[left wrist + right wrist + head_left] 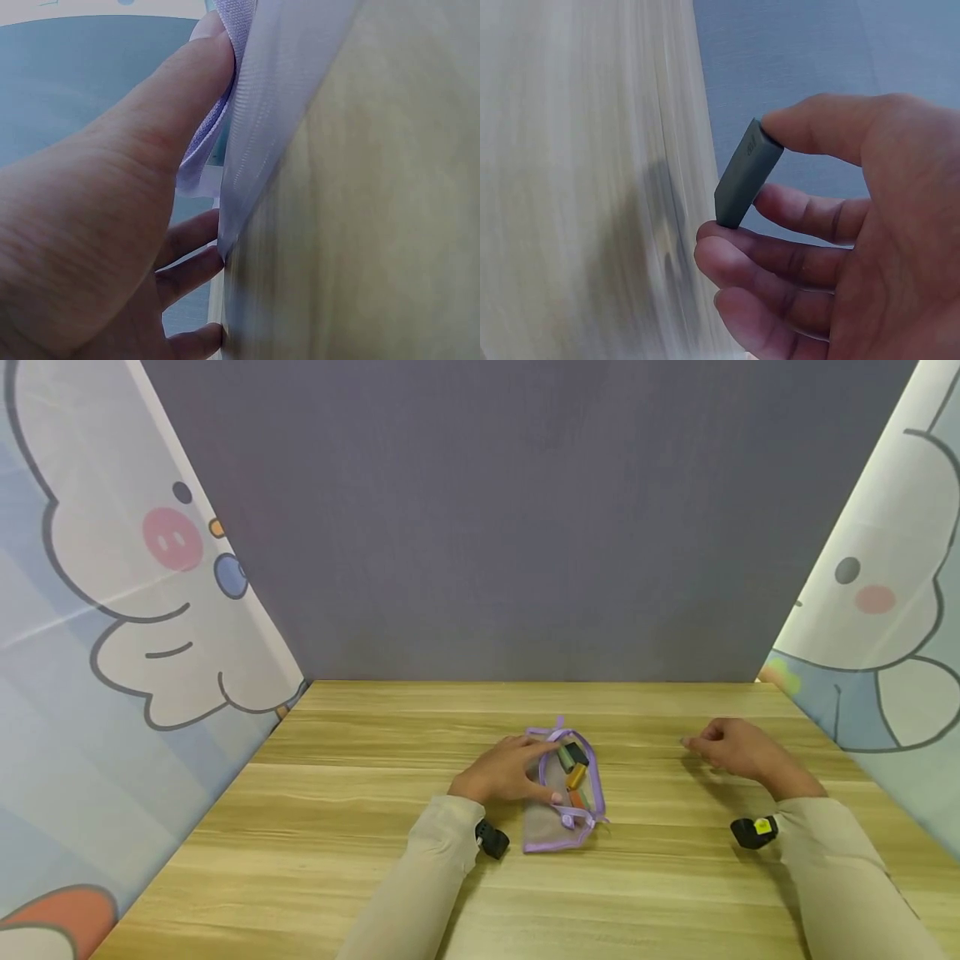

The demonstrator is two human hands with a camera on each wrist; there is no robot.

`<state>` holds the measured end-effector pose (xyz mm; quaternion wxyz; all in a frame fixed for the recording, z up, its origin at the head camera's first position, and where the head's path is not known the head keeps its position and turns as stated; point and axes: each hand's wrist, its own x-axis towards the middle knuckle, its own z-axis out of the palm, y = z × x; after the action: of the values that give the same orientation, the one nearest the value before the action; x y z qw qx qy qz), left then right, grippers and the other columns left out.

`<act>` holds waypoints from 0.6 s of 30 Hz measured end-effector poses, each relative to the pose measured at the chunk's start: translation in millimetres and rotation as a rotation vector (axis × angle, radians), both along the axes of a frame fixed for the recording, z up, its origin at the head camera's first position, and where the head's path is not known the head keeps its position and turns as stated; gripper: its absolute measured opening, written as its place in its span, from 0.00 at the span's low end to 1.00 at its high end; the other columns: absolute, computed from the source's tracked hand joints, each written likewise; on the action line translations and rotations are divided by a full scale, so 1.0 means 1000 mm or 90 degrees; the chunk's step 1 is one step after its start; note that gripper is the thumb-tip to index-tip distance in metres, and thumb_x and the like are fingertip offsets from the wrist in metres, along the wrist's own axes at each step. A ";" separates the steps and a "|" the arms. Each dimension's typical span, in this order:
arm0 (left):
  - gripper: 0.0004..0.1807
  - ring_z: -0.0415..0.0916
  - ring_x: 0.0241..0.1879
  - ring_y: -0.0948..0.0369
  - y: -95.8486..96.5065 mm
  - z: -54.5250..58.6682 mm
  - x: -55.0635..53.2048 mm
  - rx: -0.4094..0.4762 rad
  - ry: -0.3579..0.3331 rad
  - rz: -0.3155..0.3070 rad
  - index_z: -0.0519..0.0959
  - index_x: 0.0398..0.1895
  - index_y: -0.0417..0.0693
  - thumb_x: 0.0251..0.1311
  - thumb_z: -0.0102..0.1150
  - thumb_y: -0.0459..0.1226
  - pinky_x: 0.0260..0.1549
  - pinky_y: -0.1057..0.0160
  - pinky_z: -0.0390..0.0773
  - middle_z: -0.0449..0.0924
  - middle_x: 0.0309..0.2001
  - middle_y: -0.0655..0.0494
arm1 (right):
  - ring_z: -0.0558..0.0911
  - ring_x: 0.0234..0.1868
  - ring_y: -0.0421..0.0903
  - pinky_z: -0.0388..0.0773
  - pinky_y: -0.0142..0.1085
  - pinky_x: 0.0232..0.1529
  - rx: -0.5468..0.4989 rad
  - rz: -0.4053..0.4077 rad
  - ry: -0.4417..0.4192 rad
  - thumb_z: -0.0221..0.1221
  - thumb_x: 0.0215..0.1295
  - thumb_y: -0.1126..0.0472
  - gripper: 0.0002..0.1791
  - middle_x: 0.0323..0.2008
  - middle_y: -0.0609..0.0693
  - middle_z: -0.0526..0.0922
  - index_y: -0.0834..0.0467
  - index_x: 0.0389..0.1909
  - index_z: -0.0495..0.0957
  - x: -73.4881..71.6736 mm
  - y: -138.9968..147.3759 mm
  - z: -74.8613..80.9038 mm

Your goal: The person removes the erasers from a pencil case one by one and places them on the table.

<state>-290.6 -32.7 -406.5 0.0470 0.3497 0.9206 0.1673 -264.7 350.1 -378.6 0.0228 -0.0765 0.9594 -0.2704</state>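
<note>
In the head view there is one mesh pouch [542, 828] with purple trim on the counter [330, 827], its long axis running near to far and its mouth gaping up and to the right. At least four pieces show inside: one green block [566, 759], one dark block [577, 754], one yellow block [576, 776] and one orange block [576, 798]. The left hand [508, 768], fingers spread, touches the pouch at its mouth. Well apart, the right hand [738, 749] holds one grey-green block [684, 741] above the counter

In the left wrist view the thumb lies straight against the purple trim, the hand widely open

In the right wrist view thumb and fingertips pinch the grey-green block by its ends, its long axis slanting from upper right to lower left
</note>
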 end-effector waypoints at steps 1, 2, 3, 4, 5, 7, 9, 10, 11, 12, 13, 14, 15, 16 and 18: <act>0.48 0.53 0.75 0.51 0.000 0.000 0.000 0.001 0.000 0.000 0.62 0.78 0.65 0.54 0.66 0.65 0.72 0.50 0.53 0.61 0.75 0.59 | 0.73 0.26 0.46 0.69 0.39 0.27 0.003 -0.002 0.001 0.54 0.74 0.42 0.25 0.26 0.51 0.79 0.63 0.36 0.76 -0.001 0.000 -0.001; 0.48 0.53 0.75 0.51 0.000 -0.001 -0.001 0.002 0.001 -0.001 0.62 0.77 0.64 0.54 0.66 0.65 0.72 0.50 0.53 0.61 0.75 0.60 | 0.73 0.26 0.46 0.69 0.39 0.27 0.004 -0.003 0.002 0.54 0.74 0.42 0.25 0.25 0.51 0.79 0.63 0.36 0.76 -0.001 0.000 -0.002; 0.48 0.53 0.75 0.52 0.000 -0.001 -0.001 0.002 0.001 -0.001 0.62 0.77 0.65 0.54 0.66 0.65 0.73 0.50 0.53 0.61 0.75 0.60 | 0.74 0.26 0.46 0.69 0.39 0.27 0.005 -0.004 0.002 0.54 0.74 0.42 0.25 0.25 0.51 0.79 0.63 0.36 0.76 -0.001 0.000 -0.002; 0.48 0.53 0.75 0.51 0.000 -0.001 -0.001 0.001 0.000 -0.001 0.62 0.77 0.64 0.54 0.66 0.65 0.73 0.50 0.52 0.61 0.75 0.60 | 0.74 0.27 0.46 0.69 0.39 0.27 0.007 -0.004 0.002 0.54 0.74 0.42 0.25 0.25 0.50 0.79 0.63 0.36 0.76 -0.001 0.001 -0.003; 0.48 0.53 0.75 0.51 0.000 -0.001 0.000 0.001 0.000 0.001 0.62 0.77 0.65 0.54 0.66 0.65 0.73 0.50 0.52 0.61 0.75 0.60 | 0.75 0.27 0.46 0.70 0.39 0.28 0.008 -0.005 0.000 0.54 0.74 0.42 0.25 0.25 0.50 0.79 0.63 0.36 0.76 0.000 0.001 -0.003; 0.48 0.53 0.75 0.51 0.000 -0.001 0.000 0.000 -0.002 0.002 0.62 0.77 0.65 0.54 0.66 0.65 0.73 0.50 0.53 0.61 0.75 0.60 | 0.76 0.27 0.46 0.71 0.39 0.28 0.009 -0.005 -0.002 0.54 0.74 0.43 0.25 0.25 0.50 0.80 0.63 0.37 0.77 0.000 0.001 -0.003; 0.48 0.53 0.75 0.51 0.000 -0.001 0.000 -0.001 -0.002 0.001 0.62 0.77 0.64 0.54 0.66 0.65 0.72 0.49 0.53 0.61 0.75 0.59 | 0.77 0.28 0.46 0.72 0.39 0.29 0.011 -0.006 -0.003 0.54 0.74 0.43 0.25 0.26 0.51 0.81 0.64 0.37 0.77 0.000 0.001 -0.003; 0.48 0.53 0.75 0.51 0.000 -0.001 0.000 -0.002 -0.001 0.000 0.62 0.77 0.64 0.54 0.66 0.65 0.72 0.49 0.53 0.61 0.75 0.59 | 0.77 0.28 0.46 0.72 0.39 0.29 0.012 -0.007 -0.003 0.54 0.74 0.43 0.25 0.26 0.51 0.81 0.64 0.37 0.77 0.000 0.001 -0.002; 0.48 0.53 0.75 0.51 0.000 -0.001 0.000 -0.002 0.000 0.000 0.62 0.77 0.64 0.54 0.66 0.65 0.72 0.49 0.53 0.61 0.75 0.59 | 0.77 0.28 0.46 0.72 0.39 0.29 0.012 -0.008 -0.005 0.54 0.74 0.43 0.25 0.26 0.51 0.81 0.64 0.37 0.77 0.000 0.001 -0.002; 0.48 0.53 0.75 0.51 0.001 -0.001 0.000 -0.003 0.000 -0.002 0.62 0.78 0.64 0.54 0.66 0.65 0.72 0.49 0.53 0.61 0.75 0.59 | 0.78 0.29 0.46 0.72 0.39 0.30 0.013 -0.008 -0.006 0.54 0.74 0.43 0.25 0.27 0.51 0.81 0.64 0.38 0.77 0.000 0.001 -0.002; 0.48 0.53 0.75 0.51 0.001 -0.001 0.000 -0.003 0.002 -0.002 0.62 0.78 0.63 0.54 0.65 0.65 0.72 0.49 0.53 0.61 0.75 0.58 | 0.78 0.29 0.46 0.73 0.39 0.30 0.015 -0.008 -0.008 0.54 0.74 0.42 0.25 0.27 0.51 0.81 0.64 0.38 0.77 0.000 0.001 -0.002; 0.48 0.53 0.75 0.51 0.001 0.000 0.000 -0.003 0.002 -0.003 0.62 0.78 0.63 0.54 0.65 0.65 0.72 0.49 0.53 0.61 0.75 0.59 | 0.78 0.29 0.46 0.73 0.39 0.30 0.016 -0.008 -0.009 0.54 0.74 0.42 0.25 0.27 0.51 0.81 0.64 0.38 0.78 0.000 0.001 -0.002; 0.49 0.53 0.75 0.51 0.001 0.000 0.000 -0.003 0.002 -0.003 0.62 0.78 0.63 0.54 0.65 0.65 0.72 0.49 0.54 0.61 0.75 0.59 | 0.78 0.30 0.46 0.73 0.39 0.30 0.017 -0.008 -0.011 0.54 0.74 0.42 0.25 0.27 0.51 0.81 0.64 0.38 0.78 0.000 0.001 -0.002; 0.49 0.53 0.75 0.51 0.001 0.000 0.000 -0.002 0.003 -0.002 0.62 0.78 0.63 0.54 0.65 0.66 0.72 0.49 0.54 0.61 0.75 0.58 | 0.78 0.30 0.46 0.73 0.39 0.30 0.017 -0.008 -0.013 0.54 0.74 0.42 0.25 0.27 0.51 0.81 0.64 0.38 0.78 -0.001 0.002 -0.002; 0.49 0.53 0.75 0.51 0.001 0.000 0.000 -0.001 0.003 0.000 0.62 0.77 0.64 0.54 0.66 0.66 0.72 0.49 0.55 0.61 0.75 0.59 | 0.78 0.29 0.46 0.73 0.39 0.30 0.018 -0.008 -0.015 0.54 0.74 0.42 0.25 0.27 0.50 0.81 0.64 0.38 0.78 -0.002 0.002 -0.003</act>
<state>-290.5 -32.1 -406.7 0.0452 0.3498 0.9209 0.1660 -266.2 351.7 -382.0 0.0337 -0.0669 0.9634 -0.2576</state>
